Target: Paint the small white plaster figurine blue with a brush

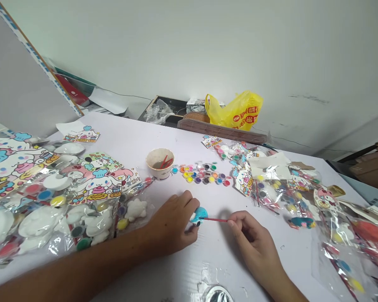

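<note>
A round, silver-rimmed object (219, 295) lies nearest, at six o'clock on the counter (135, 135). At the centre is a small blue-and-white figurine (202, 213), gripped in the fingers of the left hand (175, 224), seemingly to steady it. The right hand (255, 239), toward four o'clock, has its fingers pinched on the back end of a red brush (216, 219) that meets the figurine, probably keeping knuckles off its surface. Paint pots (205, 179) at twelve and a cup (160, 173) at eleven stand close, presumably for dipping and rinsing.
</note>
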`<state>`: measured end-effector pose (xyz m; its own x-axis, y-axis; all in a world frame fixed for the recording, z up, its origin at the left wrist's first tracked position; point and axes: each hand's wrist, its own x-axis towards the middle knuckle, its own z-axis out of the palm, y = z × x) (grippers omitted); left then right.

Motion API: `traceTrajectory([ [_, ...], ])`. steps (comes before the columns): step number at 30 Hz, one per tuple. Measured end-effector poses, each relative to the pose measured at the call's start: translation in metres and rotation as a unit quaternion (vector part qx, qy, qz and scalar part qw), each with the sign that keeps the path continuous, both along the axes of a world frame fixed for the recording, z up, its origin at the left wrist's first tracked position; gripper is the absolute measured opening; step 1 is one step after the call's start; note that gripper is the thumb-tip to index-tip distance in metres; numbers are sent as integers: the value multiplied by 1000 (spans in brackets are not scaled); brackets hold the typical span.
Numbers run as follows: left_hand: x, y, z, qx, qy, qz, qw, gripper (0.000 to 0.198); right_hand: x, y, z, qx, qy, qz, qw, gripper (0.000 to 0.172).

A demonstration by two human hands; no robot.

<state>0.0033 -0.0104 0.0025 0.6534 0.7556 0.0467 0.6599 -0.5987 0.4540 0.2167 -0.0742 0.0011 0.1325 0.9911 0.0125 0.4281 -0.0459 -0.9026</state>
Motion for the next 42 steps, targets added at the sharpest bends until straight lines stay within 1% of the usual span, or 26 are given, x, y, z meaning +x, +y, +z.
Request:
traceTrajectory([
  [3, 0, 0, 0, 0, -3, -1, 1000, 21, 1, 0, -1, -7, -2, 34, 999, 36],
  [4, 0, 0, 0, 0, -6, -2, 1000, 21, 1, 0, -1, -10, -2, 37, 999, 35],
  [7, 0, 1, 0, 3, -18, -5, 1000, 23, 2, 0, -2, -8, 1, 18, 1000, 35],
  [11, -1, 1, -1, 11, -29, -6, 999, 23, 3, 0, -4, -11, -2, 48, 999, 31],
  [15, -1, 1, -2, 7, -34, -6, 999, 23, 5, 0, -6, -4, -6, 38, 999, 31],
  [18, -1, 0, -2, 9, -36, -5, 999, 23, 5, 0, -6, -5, -5, 51, 999, 29],
  [22, -1, 1, -3, 12, -33, -11, 999, 24, 5, 0, -5, 1, -10, 44, 999, 29],
  [26, -2, 1, -5, 15, -37, -8, 999, 25, 4, 1, -5, -2, -15, 64, 998, 28],
  [30, -2, 1, -6, 20, -40, -9, 999, 25, 2, 0, -5, 8, -12, 50, 999, 27],
  [33, -2, 1, -6, 17, -40, -7, 999, 25, 0, -1, -4, 3, -13, 61, 998, 26],
  [37, -2, 0, -7, 18, -39, -7, 999, 25, -3, -3, -3, 1, -7, 47, 999, 27],
  [42, -2, 0, -8, 24, -47, -7, 999, 23, -5, -3, -3, -4, -12, 58, 998, 27],
])
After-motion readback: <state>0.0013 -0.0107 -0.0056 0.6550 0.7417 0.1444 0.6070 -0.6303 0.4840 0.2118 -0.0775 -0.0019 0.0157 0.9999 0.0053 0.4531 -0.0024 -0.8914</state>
